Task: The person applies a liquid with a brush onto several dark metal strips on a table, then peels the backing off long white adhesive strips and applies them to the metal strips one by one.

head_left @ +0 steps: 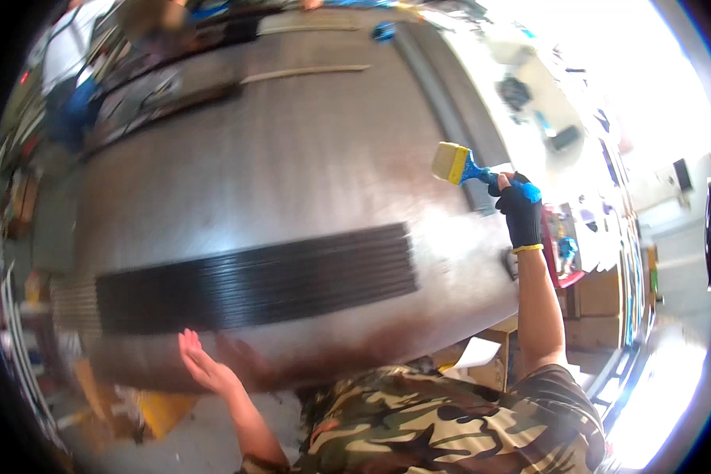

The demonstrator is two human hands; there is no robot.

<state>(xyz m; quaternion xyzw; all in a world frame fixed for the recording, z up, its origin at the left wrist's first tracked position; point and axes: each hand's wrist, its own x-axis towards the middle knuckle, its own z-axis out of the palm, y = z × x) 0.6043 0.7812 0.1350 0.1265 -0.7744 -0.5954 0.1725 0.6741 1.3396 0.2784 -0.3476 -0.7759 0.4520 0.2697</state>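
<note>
My right hand [520, 207], in a black fingerless glove with a yellow cuff, grips a wide paintbrush [474, 169] by its blue handle. The brush has pale bristles and a yellow band, and it is raised over the right side of the metal table [292, 150]. Bare and with its fingers stretched out, my left hand [205, 365] is above the table's near edge. It holds nothing. Just beyond it lies a row of dark, long strips [257, 278], side by side on the table; what they are made of I cannot tell.
A grey metal bar [430, 79] runs along the table's right side. Far back are a thin pale strip [308, 73] and a small blue item [383, 31]. Another person [69, 87] stands at the far left. Cardboard boxes [596, 304] sit at the right.
</note>
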